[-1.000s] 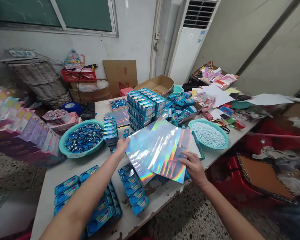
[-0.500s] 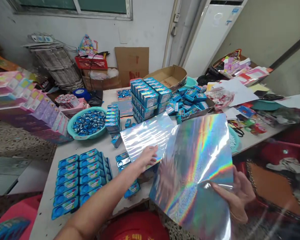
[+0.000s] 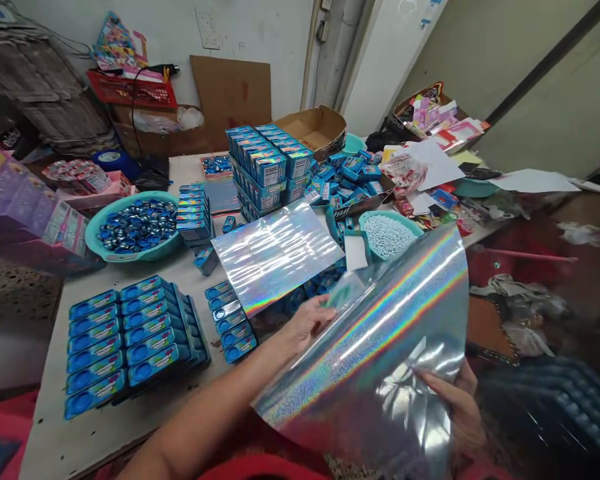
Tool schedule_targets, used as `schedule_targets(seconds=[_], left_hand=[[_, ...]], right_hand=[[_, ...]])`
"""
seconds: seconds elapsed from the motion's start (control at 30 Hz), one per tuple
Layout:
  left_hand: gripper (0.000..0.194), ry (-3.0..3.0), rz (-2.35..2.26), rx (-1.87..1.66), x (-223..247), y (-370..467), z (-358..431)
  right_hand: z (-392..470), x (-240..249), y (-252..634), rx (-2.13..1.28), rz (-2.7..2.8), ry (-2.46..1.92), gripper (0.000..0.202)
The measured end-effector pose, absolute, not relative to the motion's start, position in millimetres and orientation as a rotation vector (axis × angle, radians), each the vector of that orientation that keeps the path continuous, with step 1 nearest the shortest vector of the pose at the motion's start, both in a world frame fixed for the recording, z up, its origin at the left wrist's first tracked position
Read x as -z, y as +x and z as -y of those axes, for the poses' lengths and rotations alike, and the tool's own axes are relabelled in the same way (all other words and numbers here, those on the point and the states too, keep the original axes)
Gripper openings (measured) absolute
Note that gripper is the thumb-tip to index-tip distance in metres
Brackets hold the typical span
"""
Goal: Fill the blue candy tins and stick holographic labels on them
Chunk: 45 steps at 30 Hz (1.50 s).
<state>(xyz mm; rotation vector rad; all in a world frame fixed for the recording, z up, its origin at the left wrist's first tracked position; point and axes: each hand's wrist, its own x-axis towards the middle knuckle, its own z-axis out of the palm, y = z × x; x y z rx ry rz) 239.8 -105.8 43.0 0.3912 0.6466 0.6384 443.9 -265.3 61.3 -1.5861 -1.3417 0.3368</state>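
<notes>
My right hand (image 3: 453, 400) pinches a large holographic sheet (image 3: 380, 353) at its right part, thumb on top and fingers behind. The sheet curves down over my lap. My left hand (image 3: 310, 323) is beside the sheet's left edge, its fingers curled around a small clear plastic piece with green marks (image 3: 344, 293). A second holographic sheet (image 3: 280, 253) lies over small blue boxes on the table. Blue tins (image 3: 150, 327) stand in rows at the left, and more blue boxes (image 3: 267, 167) are stacked behind the flat sheet.
A turquoise basin of blue-silver pieces (image 3: 135, 227) is at the left and a basin of white pellets (image 3: 387, 233) right of centre. Loose blue boxes (image 3: 350, 177) fill a carton. Pink and purple boxes (image 3: 25, 200) stand far left, papers (image 3: 425, 163) at the back right.
The held sheet has bent and tilted, uncovering the white pellets. My left hand has left the flat sheet and closed on the clear piece. The view has turned right.
</notes>
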Motion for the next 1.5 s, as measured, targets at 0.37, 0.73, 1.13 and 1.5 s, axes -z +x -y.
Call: schedule_targets(seconds=[0.37,0.73,1.13,1.5], left_hand=[[0.073,0.890,-0.912,-1.127,-98,97,132],[0.051,0.903,-1.194,-0.984,-101,-33,239],[0.017,1.305,-1.641,-1.048,-115,-80,293],[0.023,1.458,-1.747,-0.871,-124,-111,312]], right_hand=[[245,-89,378,-0.882,0.749,-1.430,0.035],[247,-95,240,-1.078,1.066,-1.687,0.052],[252,-104,202,-1.239,1.387,-1.598,0.049],[233,-102,189,-0.962,2.117,-1.353,0.031]])
